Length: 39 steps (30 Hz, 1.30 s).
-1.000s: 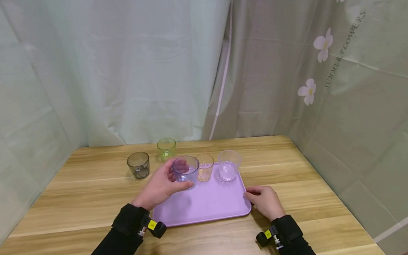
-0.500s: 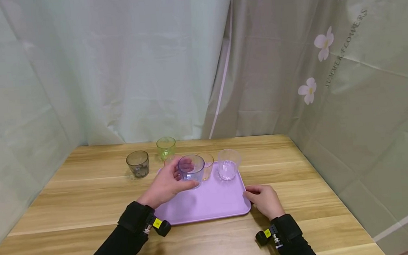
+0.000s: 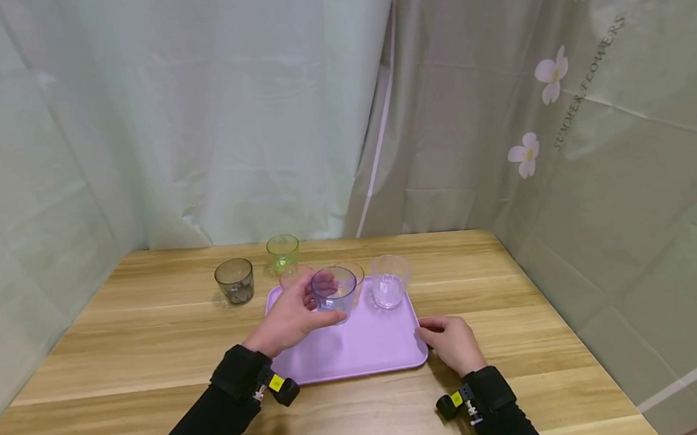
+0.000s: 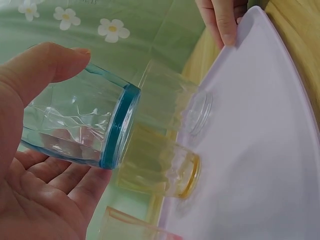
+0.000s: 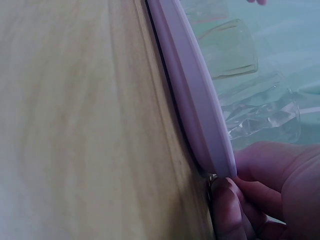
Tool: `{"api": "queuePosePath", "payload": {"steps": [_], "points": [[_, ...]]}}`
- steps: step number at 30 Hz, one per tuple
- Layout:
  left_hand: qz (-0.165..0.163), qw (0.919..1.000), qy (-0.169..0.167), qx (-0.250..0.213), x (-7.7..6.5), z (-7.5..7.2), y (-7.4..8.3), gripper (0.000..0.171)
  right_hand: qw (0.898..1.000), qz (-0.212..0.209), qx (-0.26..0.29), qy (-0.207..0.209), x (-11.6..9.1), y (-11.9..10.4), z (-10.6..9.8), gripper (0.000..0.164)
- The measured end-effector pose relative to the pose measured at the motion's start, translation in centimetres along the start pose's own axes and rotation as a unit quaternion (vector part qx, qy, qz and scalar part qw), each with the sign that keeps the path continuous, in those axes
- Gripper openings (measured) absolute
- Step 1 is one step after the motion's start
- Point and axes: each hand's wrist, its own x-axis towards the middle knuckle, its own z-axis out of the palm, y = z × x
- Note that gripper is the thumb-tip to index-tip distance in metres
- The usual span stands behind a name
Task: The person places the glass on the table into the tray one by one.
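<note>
Three cups are already seated on the tray (image 3: 358,355), as far as can be judged: the clear cup (image 3: 388,290), the yellow cup (image 4: 145,165) and the pink cup (image 3: 296,273) (its base is hidden in the head view). The blue cup (image 3: 336,301) is gripped by the left hand (image 3: 291,318) and held above the tray, not yet set down. The gray cup (image 3: 235,283) and green cup (image 3: 283,253) are left on the table (image 3: 515,347). The left arm is stretched forward, the blue cup clasped between thumb and fingers; the tray's right edge is pinched by the right hand (image 3: 452,341).
</note>
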Motion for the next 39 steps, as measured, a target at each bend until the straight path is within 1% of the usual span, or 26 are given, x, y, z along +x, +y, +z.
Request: {"api": "queuePosePath", "payload": {"steps": [4,12,24,33,39], "points": [[0.002,1.0000,0.000,-0.001,0.2,0.3,0.0,0.073,1.000,-0.002,0.002,0.001,0.0,0.1,0.0,0.025],[-0.009,1.0000,0.000,0.003,0.5,0.9,-0.1,0.076,1.000,-0.007,0.008,0.002,0.1,-0.1,0.0,0.024],[-0.009,1.0000,-0.003,0.002,1.0,1.9,-0.2,0.070,1.000,-0.005,0.009,0.000,0.0,0.0,0.0,0.024],[-0.018,0.9998,-0.002,0.008,1.4,2.8,-0.3,0.072,1.000,-0.003,0.013,0.000,0.2,0.2,0.0,0.023],[-0.014,0.9999,-0.005,0.004,1.7,3.3,-0.5,0.072,1.000,-0.004,0.010,0.001,0.2,0.2,0.0,0.024]]}}
